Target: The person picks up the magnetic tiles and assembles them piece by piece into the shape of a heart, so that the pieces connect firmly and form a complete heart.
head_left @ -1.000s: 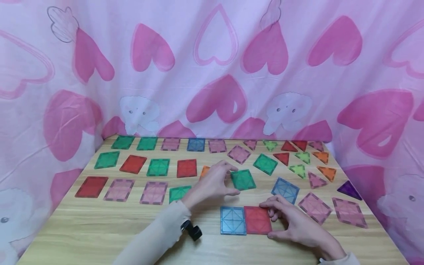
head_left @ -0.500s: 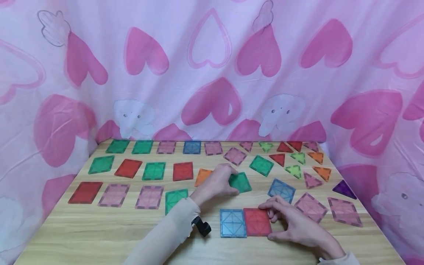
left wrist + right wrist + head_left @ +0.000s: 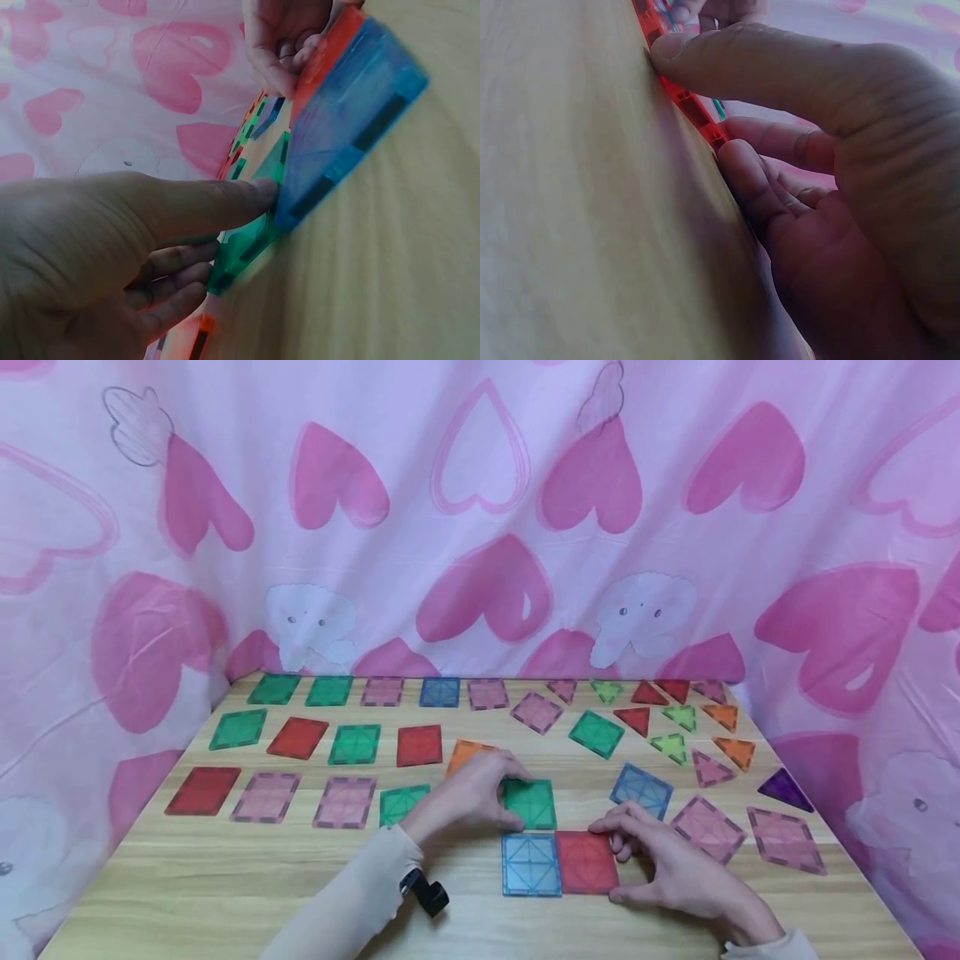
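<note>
My left hand (image 3: 471,792) grips a translucent green square magnetic tile (image 3: 532,804), thumb at its near edge and fingers at its far edge. This tile lies right behind a light blue square tile (image 3: 531,864), nearly lined up with it. In the left wrist view the thumb presses on the green tile (image 3: 247,244) close to the blue tile's edge. A red square tile (image 3: 585,862) sits side by side with the blue one, edges meeting. Around the red tile's right side, my right hand (image 3: 667,872) holds it between thumb and fingers.
Rows of square tiles, such as a pink one (image 3: 344,802) and a red one (image 3: 202,791), cover the table's left and back. Small triangles, including an orange one (image 3: 734,752), lie at the back right. A blue tile (image 3: 642,791) lies just beyond my right hand.
My left hand has closed on the green tile and drawn it nearer and slightly left, up behind the blue tile. The right hand has stayed at the red tile.
</note>
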Tool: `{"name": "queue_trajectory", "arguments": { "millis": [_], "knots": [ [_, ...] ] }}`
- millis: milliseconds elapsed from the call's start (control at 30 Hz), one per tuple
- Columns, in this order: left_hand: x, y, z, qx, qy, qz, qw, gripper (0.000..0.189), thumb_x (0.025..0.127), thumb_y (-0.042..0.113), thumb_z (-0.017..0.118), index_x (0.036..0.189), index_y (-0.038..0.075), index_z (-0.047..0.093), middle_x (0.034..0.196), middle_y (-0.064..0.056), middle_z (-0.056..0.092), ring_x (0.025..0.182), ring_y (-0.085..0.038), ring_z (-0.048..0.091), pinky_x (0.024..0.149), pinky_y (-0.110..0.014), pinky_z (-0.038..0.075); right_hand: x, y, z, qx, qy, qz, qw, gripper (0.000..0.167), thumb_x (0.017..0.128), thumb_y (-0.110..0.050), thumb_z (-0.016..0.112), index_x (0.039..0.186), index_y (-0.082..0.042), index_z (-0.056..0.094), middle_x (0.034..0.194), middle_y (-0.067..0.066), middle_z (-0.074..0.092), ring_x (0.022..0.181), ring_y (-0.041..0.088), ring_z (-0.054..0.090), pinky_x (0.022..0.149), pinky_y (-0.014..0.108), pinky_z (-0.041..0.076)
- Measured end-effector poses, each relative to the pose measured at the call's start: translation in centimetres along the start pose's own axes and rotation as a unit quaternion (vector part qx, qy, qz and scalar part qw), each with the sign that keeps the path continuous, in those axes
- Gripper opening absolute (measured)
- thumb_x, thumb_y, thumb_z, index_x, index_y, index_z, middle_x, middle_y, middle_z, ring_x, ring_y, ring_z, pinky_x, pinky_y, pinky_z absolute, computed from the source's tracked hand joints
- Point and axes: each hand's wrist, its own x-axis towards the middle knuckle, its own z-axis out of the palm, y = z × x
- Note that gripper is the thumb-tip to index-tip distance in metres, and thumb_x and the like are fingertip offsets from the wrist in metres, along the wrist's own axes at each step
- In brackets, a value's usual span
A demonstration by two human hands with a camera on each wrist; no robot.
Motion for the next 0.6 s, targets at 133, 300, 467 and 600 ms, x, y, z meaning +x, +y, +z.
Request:
{"name": "queue_trajectory", "arguments": {
  "millis": [133, 300, 467, 600],
  "knots": [
    [-1.2, -0.5, 0.0, -0.008, 0.002, 0.015, 0.9999, 0.064, 0.084, 0.037, 0.101, 0.141, 0.02, 0.077, 0.14, 0.005, 0.074, 0.134, -0.016, 0.063, 0.119, -0.043, 0.05, -0.1, -0.1, 0.0, 0.0, -0.003, 0.012, 0.9999, 0.068, 0.087, -0.041, 0.097, 0.145, -0.029, 0.065, 0.122, 0.002, 0.056, 0.105, 0.015, 0.06, 0.088, 0.024, 0.052],
    [-2.4, -0.6, 0.3, -0.01, 0.002, 0.025, 0.9996, 0.07, 0.08, 0.04, 0.103, 0.142, 0.019, 0.077, 0.142, 0.005, 0.073, 0.136, -0.017, 0.062, 0.12, -0.043, 0.049, -0.3, -0.3, 0.1, 0.01, -0.008, 0.015, 0.9998, 0.068, 0.086, -0.038, 0.098, 0.145, -0.029, 0.066, 0.128, 0.002, 0.057, 0.109, 0.016, 0.058, 0.092, 0.023, 0.052],
    [-3.1, -0.4, 0.5, -0.005, -0.003, 0.028, 0.9996, 0.075, 0.076, 0.043, 0.105, 0.141, 0.018, 0.077, 0.144, 0.005, 0.07, 0.137, -0.017, 0.061, 0.122, -0.048, 0.048, -0.3, -0.3, -0.5, 0.019, 0.016, 0.018, 0.9995, 0.059, 0.092, -0.03, 0.094, 0.144, -0.023, 0.068, 0.13, 0.002, 0.062, 0.108, 0.016, 0.062, 0.092, 0.024, 0.056],
    [-3.5, -0.3, 0.4, -0.01, -0.004, 0.02, 0.9997, 0.075, 0.076, 0.041, 0.105, 0.141, 0.019, 0.077, 0.146, 0.005, 0.069, 0.14, -0.019, 0.06, 0.123, -0.048, 0.048, -0.1, 0.2, -1.8, -0.09, 0.189, -0.011, 0.9778, 0.046, 0.092, -0.01, 0.091, 0.135, -0.012, 0.074, 0.118, 0.003, 0.07, 0.093, 0.011, 0.068, 0.08, 0.022, 0.06]
  ]
}}
